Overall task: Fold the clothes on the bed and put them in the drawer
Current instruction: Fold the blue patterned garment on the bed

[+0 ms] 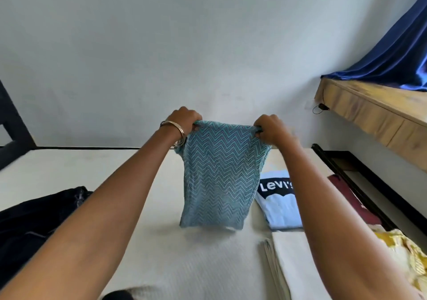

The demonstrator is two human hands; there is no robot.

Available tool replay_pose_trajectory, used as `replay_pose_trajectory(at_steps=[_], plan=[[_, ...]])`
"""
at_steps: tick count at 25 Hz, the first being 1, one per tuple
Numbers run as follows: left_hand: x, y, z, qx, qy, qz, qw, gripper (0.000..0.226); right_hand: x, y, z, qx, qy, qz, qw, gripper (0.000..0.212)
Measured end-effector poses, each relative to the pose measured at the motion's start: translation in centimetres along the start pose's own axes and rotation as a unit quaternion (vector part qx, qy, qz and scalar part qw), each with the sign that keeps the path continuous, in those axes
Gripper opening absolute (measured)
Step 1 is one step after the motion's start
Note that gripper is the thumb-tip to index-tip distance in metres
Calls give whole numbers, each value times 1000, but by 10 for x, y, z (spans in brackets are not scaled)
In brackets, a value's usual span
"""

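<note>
Gripping the top corners of a zigzag-patterned blue garment above the bed, the left hand and right hand hang it between dark clothes and a folded Levi's shirt, partly hiding the shirt.

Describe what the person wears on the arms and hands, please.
Both forearms are bare, with no sleeves in view. The left wrist carries thin metal bangles, silver and gold in tone. The left hand and the right hand show no gloves; rings cannot be made out.
</note>
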State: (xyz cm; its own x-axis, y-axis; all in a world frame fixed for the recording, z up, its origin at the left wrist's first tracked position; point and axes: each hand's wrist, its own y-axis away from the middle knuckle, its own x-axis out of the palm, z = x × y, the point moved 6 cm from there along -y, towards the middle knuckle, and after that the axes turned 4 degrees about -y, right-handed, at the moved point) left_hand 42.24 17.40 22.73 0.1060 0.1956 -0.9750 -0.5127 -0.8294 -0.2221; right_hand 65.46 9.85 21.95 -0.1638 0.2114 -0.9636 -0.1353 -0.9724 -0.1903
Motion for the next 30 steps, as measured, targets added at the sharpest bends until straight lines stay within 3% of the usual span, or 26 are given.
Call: replay_pose_trajectory(at_steps=[4, 10, 12, 14, 16, 18, 20, 22, 25, 27, 28, 30], plan=[[17, -28, 12, -18, -24, -74, 997, 24, 17, -28, 1, 48, 0, -122, 991, 35], [-13, -34, 22, 0, 83, -290, 953, 27, -5, -40, -4, -20, -210, -253, 944, 49], [-13, -7, 20, 42, 127, -347, 928, 31, -4, -16, -7, -61, -239, -240, 939, 46], [6, 25, 22, 71, 160, -332, 927, 33, 20, 12, -16, -85, -269, -163, 945, 26], [44, 61, 21, 67, 176, -213, 959, 36, 75, 48, -30, -75, -283, -3, 956, 29], [104, 103, 13, 61, 166, 6, 984, 27, 144, 91, -38, -67, -265, 171, 946, 23], [173, 157, -3, 88, 99, 234, 963, 13, 205, 139, -36, -85, -218, 294, 927, 8], [227, 215, -25, 134, 65, 389, 909, 6, 256, 190, -26, -93, -183, 398, 894, 9], [274, 280, -48, 136, 85, 550, 819, 24, 303, 252, -8, -91, -137, 538, 827, 27], [284, 295, -47, 99, 127, 616, 771, 31, 310, 262, -4, -76, -137, 581, 799, 31], [283, 293, -43, 87, 137, 627, 762, 30, 307, 258, -4, -72, -149, 581, 797, 29], [283, 266, -26, 79, 139, 603, 781, 20, 299, 231, -8, -77, -204, 552, 805, 22]])
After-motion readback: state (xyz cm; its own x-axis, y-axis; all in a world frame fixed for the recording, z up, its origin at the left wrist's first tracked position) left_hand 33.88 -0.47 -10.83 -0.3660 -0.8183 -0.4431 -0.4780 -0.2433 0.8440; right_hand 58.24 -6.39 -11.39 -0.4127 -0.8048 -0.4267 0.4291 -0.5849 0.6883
